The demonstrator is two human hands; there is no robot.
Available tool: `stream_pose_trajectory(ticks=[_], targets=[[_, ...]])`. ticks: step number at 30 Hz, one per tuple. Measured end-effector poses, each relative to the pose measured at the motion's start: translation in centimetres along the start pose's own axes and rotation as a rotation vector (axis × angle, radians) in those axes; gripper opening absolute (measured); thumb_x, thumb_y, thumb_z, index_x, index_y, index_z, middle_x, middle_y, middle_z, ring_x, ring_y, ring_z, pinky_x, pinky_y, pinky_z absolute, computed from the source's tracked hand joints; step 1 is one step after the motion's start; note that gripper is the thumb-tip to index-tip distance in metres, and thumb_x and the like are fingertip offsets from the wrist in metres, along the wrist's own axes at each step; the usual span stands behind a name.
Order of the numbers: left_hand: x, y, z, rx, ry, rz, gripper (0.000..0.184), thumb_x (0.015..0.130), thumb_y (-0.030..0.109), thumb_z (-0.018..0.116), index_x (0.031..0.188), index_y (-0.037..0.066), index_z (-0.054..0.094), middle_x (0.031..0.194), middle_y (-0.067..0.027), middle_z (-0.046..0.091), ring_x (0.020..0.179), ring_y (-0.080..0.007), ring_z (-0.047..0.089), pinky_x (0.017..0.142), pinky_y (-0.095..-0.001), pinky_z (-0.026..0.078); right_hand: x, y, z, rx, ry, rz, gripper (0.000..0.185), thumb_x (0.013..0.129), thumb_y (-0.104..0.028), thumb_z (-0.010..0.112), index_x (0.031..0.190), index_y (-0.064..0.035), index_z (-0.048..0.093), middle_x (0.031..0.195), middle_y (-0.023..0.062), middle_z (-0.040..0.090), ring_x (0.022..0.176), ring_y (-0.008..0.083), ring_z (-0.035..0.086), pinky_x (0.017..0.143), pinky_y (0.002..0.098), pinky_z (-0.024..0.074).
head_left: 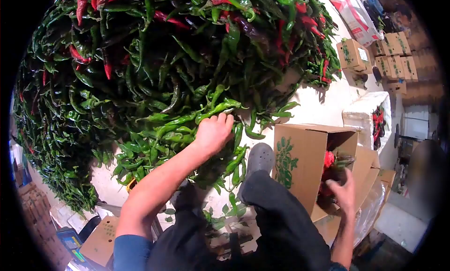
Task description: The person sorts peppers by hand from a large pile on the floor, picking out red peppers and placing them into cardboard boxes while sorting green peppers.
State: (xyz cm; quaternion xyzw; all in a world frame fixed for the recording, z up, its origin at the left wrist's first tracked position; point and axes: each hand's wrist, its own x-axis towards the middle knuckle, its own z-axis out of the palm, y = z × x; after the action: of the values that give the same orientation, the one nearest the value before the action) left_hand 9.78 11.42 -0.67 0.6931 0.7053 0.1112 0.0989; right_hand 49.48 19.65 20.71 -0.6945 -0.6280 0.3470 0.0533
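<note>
A huge heap of green peppers (140, 60) with some red ones fills the upper left and middle. My left hand (214, 132) is at its lower edge, fingers closed round a light green pepper (225, 104). Lighter green peppers (140, 151) lie beneath and beside this hand. On the right, my right hand (344, 191) is at the opening of a cardboard box (300, 163) with a green print. Its fingers are apart, and I see nothing held in them. Red peppers (329, 159) and dark ones show inside the box.
My shoe (261, 159) stands left of the box. A white foam box (368, 112) with red peppers is at the right, below a small carton (352, 56). Stacked cartons (396, 60) stand farther back. An open carton (99, 240) lies at the lower left.
</note>
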Motion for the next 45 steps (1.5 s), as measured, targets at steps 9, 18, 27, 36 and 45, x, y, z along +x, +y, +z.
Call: stream_pose_trajectory(ticks=[9, 18, 27, 36, 45], targets=[[-5.5, -1.7, 1.9, -0.078, -0.143, -0.015, 0.010, 0.070, 0.017, 0.068, 0.071, 0.008, 0.065, 0.083, -0.0121, 0.058, 0.082, -0.0291, 0.061, 0.068, -0.0423, 0.048, -2.6, -8.2, 4.0, 0.056, 0.309, -0.343, 0.056, 0.084, -0.003, 0.071, 0.136, -0.0004, 0.051, 0.134, 0.0159, 0.056, 0.118, 0.0248, 0.057, 0.102, 0.0371, 0.0459], [-9.0, -3.3, -4.0, -0.859, -0.285, -0.418, 0.023, 0.083, 0.011, 0.075, 0.102, 0.000, 0.071, 0.092, -0.0133, 0.067, 0.084, -0.0252, 0.066, 0.079, -0.0338, 0.053, 3.5, -12.8, 19.6, -0.069, -0.512, -0.552, 0.043, 0.086, -0.024, 0.070, 0.122, -0.0013, 0.061, 0.106, 0.0212, 0.068, 0.096, 0.0382, 0.067, 0.086, 0.0426, 0.0529], [-15.1, -2.2, -3.4, -1.235, -0.353, -0.529, 0.015, 0.089, 0.008, 0.069, 0.103, 0.002, 0.070, 0.092, -0.0079, 0.070, 0.085, -0.0155, 0.065, 0.079, -0.0304, 0.052, 7.1, -11.2, 28.7, -0.336, -0.584, -0.667, 0.034, 0.086, -0.014, 0.066, 0.117, -0.0019, 0.063, 0.107, 0.0251, 0.067, 0.102, 0.0424, 0.064, 0.089, 0.0478, 0.0514], [-22.4, 4.7, 3.4, -0.710, -0.497, 0.272, 0.030, 0.095, 0.030, 0.058, 0.111, 0.007, 0.068, 0.105, -0.0158, 0.066, 0.100, -0.0340, 0.064, 0.088, -0.0445, 0.051, 7.8, -13.2, 31.8, -0.216, -0.166, -0.744, 0.017, 0.089, -0.011, 0.063, 0.105, -0.0043, 0.064, 0.100, 0.0180, 0.065, 0.094, 0.0398, 0.063, 0.081, 0.0459, 0.0512], [-13.4, -1.3, -4.3, -0.758, 0.028, -0.301, 0.020, 0.091, 0.016, 0.063, 0.106, 0.002, 0.066, 0.095, -0.0167, 0.065, 0.089, -0.0363, 0.064, 0.080, -0.0442, 0.052, 11.3, -13.3, 34.0, -0.772, -0.102, -1.263, 0.052, 0.076, -0.011, 0.067, 0.125, 0.0000, 0.052, 0.121, 0.0156, 0.056, 0.115, 0.0318, 0.055, 0.095, 0.0418, 0.0442]])
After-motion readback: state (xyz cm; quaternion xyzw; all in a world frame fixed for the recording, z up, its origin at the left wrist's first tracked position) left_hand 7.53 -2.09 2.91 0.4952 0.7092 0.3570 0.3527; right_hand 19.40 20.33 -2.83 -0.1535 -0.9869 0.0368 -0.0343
